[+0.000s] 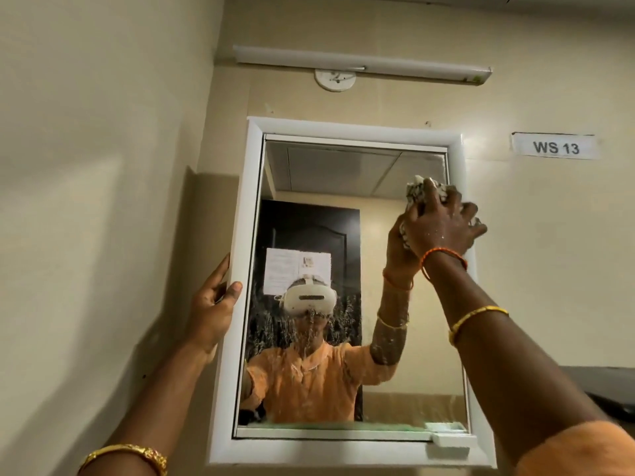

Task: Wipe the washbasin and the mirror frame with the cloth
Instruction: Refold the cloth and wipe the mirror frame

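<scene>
A mirror with a thick white frame (354,127) hangs on the cream wall in front of me. My right hand (443,225) is raised at the frame's upper right side and is closed around a bunched whitish cloth (417,188), pressing it against the inner right edge of the frame. My left hand (213,304) grips the outer left edge of the frame at mid height, thumb on its front face. The glass (378,338) shows streaks and specks, and my reflection. The washbasin is out of view.
A white tube light fitting (360,61) runs above the mirror, with a round wall plate (335,79) under it. A label reading WS 13 (556,147) is stuck on the wall to the right. A small white block (450,439) sits at the frame's lower right corner.
</scene>
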